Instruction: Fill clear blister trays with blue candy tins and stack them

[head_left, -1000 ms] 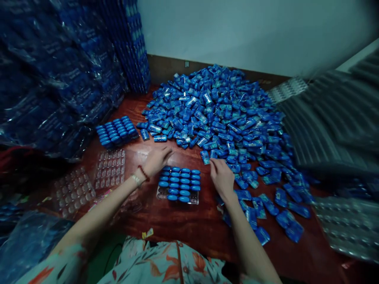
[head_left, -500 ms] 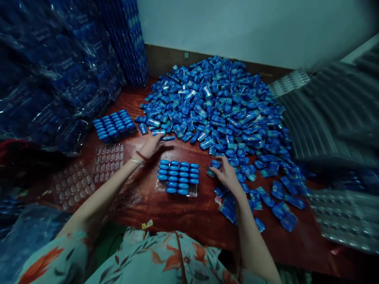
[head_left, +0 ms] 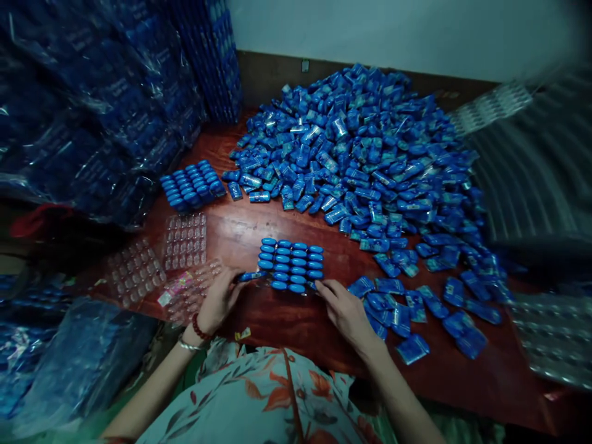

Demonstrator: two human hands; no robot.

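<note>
Hands point(head_left: 221, 300) point(head_left: 345, 311) flank a tray point(head_left: 290, 266) (seemingly full) of blue packets.

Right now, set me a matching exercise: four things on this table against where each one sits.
Things:
1. Big heap of blue packets
2. Filled tray
3. Empty clear trays
4. Second filled tray

Places:
A. Between the left hand and right hand
B. Far left, beside the wrapped stacks
C. Far middle, against the wall
D. Left of the hands, near edge

Pairs: 1-C, 2-A, 3-D, 4-B
</note>
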